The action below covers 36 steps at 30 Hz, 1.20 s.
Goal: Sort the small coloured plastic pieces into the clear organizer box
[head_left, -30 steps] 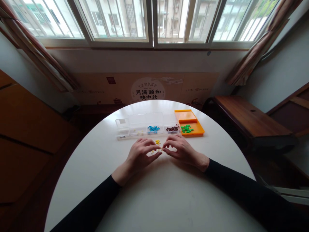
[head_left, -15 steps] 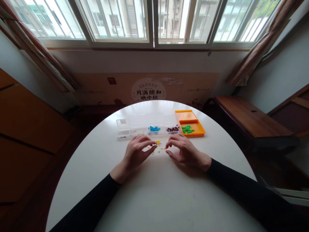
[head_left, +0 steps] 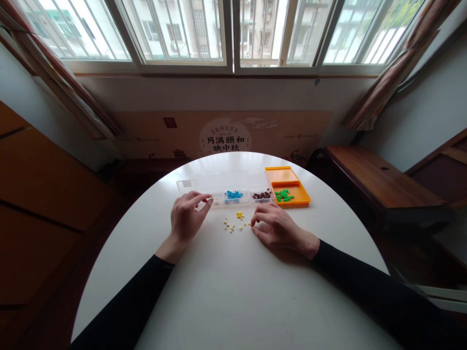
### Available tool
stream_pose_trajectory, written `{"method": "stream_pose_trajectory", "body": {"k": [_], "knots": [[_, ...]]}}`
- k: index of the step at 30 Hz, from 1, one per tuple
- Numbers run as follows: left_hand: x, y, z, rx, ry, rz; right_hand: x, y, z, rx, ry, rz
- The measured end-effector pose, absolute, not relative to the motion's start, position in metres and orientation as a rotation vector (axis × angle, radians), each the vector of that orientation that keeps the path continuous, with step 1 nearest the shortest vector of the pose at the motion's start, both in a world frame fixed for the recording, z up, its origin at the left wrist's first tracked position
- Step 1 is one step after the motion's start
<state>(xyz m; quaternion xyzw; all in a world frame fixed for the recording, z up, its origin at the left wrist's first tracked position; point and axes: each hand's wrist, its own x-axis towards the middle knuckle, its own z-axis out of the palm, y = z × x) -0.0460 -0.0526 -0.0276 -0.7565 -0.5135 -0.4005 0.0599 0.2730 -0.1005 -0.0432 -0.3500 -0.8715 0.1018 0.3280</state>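
Yellow pieces (head_left: 240, 215) sit clustered on the white table (head_left: 233, 282), with paler bits (head_left: 232, 228) scattered on the person's side of them. Left hand (head_left: 186, 216) is at the clear compartment box (head_left: 245, 195), thumb and index tips close together — can't tell if a piece is pinched. Right hand (head_left: 275, 228) is low beside the scatter, fingers curled, thumb and index tips near a pale bit; grip can't be told. Clear box holds blue pieces (head_left: 233, 195) and dark brown pieces (head_left: 261, 195), separate compartments. Orange box (head_left: 302, 195) at its right end — lid open, green pieces (head_left: 283, 196) inside.
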Motion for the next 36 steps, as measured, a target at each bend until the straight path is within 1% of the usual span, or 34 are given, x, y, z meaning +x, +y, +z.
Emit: {"method": "stream_pose_trajectory", "body": {"k": [8, 14, 18, 23, 28, 36], "knots": [[-0.047, -0.049, -0.033, -2.251, -1.651, -1.166, 0.274, -0.098, -0.046, -0.886, -2.285, 0.247], [-0.043, -0.054, -0.028, -2.294, -1.609, -1.189, 0.274, -0.097, -0.045, -0.882, -2.255, 0.273], [-0.031, -0.066, -0.025, -2.514, -1.417, -1.229, 0.27, -0.095, -0.042, -0.876, -2.201, 0.287], [-0.012, -0.083, -0.029, -2.781, -1.101, -1.182, 0.263, -0.093, -0.037, -0.845, -2.146, 0.288], [-0.006, -0.087, -0.029, -2.836, -0.913, -1.187, 0.26, -0.093, -0.036, -0.804, -2.159, 0.257], [-0.005, -0.086, -0.029, -2.844, -0.83, -1.203, 0.259, -0.095, -0.036, -0.751, -2.187, 0.237]]}}
